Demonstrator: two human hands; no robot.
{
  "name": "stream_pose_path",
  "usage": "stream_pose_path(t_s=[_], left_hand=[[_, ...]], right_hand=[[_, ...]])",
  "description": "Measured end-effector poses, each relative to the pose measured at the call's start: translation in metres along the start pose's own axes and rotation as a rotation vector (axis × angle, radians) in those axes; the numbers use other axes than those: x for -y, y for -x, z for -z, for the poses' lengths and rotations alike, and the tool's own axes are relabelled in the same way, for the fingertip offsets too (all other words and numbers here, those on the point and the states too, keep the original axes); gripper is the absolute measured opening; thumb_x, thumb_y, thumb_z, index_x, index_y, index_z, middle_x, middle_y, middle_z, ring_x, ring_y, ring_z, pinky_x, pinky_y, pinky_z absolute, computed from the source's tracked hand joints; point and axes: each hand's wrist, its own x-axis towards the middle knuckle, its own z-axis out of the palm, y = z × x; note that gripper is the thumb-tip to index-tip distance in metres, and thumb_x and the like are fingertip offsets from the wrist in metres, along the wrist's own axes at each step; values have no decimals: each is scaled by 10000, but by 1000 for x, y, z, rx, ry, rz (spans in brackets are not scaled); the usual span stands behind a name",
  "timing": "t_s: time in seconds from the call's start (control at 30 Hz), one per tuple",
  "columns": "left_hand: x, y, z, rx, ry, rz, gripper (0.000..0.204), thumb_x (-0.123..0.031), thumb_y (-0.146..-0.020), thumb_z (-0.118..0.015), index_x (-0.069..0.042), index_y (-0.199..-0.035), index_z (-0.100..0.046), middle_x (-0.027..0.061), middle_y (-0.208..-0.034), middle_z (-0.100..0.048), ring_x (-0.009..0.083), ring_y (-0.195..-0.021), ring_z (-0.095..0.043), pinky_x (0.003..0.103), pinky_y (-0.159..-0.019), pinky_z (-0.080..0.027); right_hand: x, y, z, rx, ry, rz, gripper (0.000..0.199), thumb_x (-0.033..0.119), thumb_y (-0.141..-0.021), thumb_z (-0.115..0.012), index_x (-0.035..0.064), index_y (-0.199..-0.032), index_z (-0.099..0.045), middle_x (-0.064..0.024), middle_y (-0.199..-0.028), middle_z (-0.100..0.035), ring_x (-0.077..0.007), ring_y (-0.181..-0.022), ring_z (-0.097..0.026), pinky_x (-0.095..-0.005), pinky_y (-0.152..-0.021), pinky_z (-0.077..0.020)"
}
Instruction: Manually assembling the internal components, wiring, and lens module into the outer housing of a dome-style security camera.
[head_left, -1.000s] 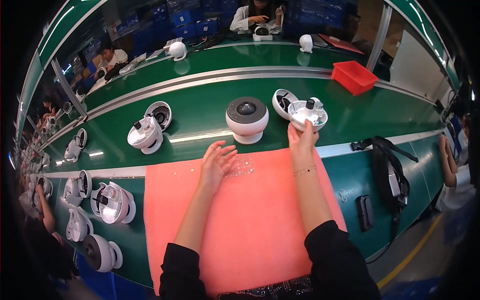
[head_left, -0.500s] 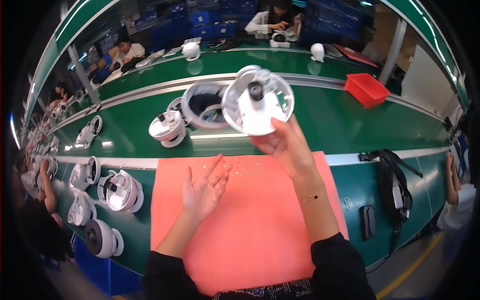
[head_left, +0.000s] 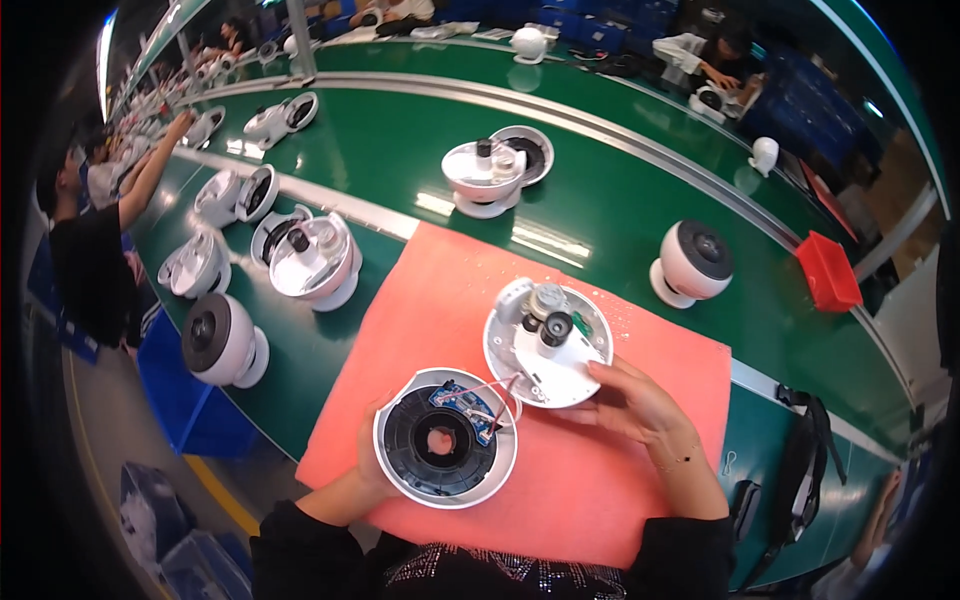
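Note:
An opened round white camera is spread between my hands in two halves, joined by thin red and white wires point(head_left: 490, 386). My left hand point(head_left: 369, 455) grips the front shell point(head_left: 383, 410) by its left side. Inside that shell are a black ring and a small blue circuit board point(head_left: 468, 405). My right hand point(head_left: 640, 403) holds the rear half point(head_left: 570, 375) by its lower right rim, fingers underneath. A black lens point(head_left: 555, 329) and a silvery round part stand up from its white inner plate. Both halves are above the pink mat point(head_left: 640, 500).
Several opened cameras point(head_left: 310, 265) and a closed one point(head_left: 222, 340) stand to the left. On the green belt are another opened camera point(head_left: 484, 172) and a closed one point(head_left: 697, 262). A red bin point(head_left: 828, 272) and a black strap bag point(head_left: 800, 470) lie right. Co-workers sit around.
The camera has come down from above the belt to the mat, its halves now apart. My left hand, formerly open, now holds the front shell. My view has turned left.

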Motion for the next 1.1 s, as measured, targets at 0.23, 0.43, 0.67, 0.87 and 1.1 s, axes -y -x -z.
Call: stream_pose_path(t_s=[0.23,0.43,0.67,0.87,1.1], left_hand=[[18,28,-5,144,-100,-76,561,-383,-869,-295,-7,-1277,-379,164,-1252,-467,288,-1158,-452,424,-983,-363],[28,40,-48,57,-297,52,635,-504,-908,-258,-102,-1388,-152,127,-1408,-239,281,-1286,-274,470,-1055,-228],[28,27,-32,73,-1231,-371,636,-488,-907,-309,-166,-1410,-90,144,-1432,3,309,-1333,-110,468,-1054,-147],[10,-26,-50,35,-1548,-394,424,-158,-895,-441,-32,-1291,-361,246,-1324,-302,349,-1291,-248,410,-1041,-224],[27,-43,-53,-133,-848,-309,555,-15,-865,-451,-87,-1328,-154,153,-1325,-343,213,-1148,-437,325,-881,-440]], right_hand=[[4,22,5,-356,1135,340,863,192,-733,-709,21,-1368,-151,-154,-1099,-460,-222,-804,-547,-318,-694,-457],[-28,46,-81,135,1499,1021,502,273,-673,-701,31,-1081,-539,-63,-812,-492,-225,-737,-533,-339,-680,-456],[-6,69,-69,22,1550,701,555,30,-632,-633,79,-1175,-526,-72,-845,-564,-214,-711,-579,-292,-588,-472],[33,52,-23,-21,944,501,489,60,-777,-622,33,-1228,-437,-84,-1117,-537,-183,-1013,-537,-329,-846,-453],[34,15,-10,-78,588,178,432,146,-829,-607,37,-1191,-398,-65,-1076,-537,-127,-951,-546,-267,-737,-486]])
